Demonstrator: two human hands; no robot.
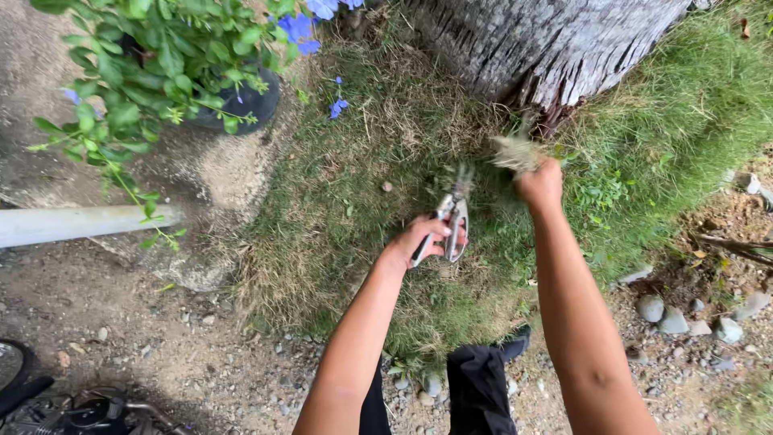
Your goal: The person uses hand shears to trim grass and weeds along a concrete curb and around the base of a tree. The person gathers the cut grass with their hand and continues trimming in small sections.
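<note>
Cutting grass beside a tree trunk [539, 44]

Left hand [419, 240] grips garden shears [456, 211]; outstretched right hand [541, 184] clenches a grass tuft [515, 151].

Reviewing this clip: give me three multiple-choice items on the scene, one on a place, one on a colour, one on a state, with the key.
1. Where is the tree trunk? A top of view, beyond the hands; B bottom left; C behind the potted plant.
2. What colour are the flowers on the potted plant? A red; B blue; C yellow.
3. What does the right hand do? A lies flat and open; B grips a tuft of grass; C holds the shears.
Key: A, trunk rises above both hands; B, blue petals show; C is false, so B: the left hand holds the shears.
</note>
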